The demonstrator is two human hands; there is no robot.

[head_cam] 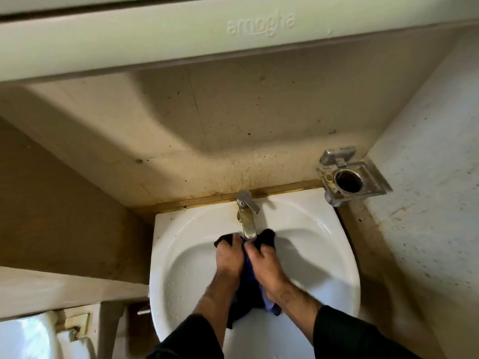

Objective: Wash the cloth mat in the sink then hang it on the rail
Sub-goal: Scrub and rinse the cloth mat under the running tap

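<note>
Currently: we grip the mat (pixel 264 238) in the sink (pixel 298 224) under the tap (pixel 247 218), left hand (pixel 229 257) and right hand (pixel 264 265) both bunching it. Washing underway; hanging remains, rail unseen.

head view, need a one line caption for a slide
Both hands, left hand and right hand, grip a dark cloth mat under the tap over a white sink.
</note>
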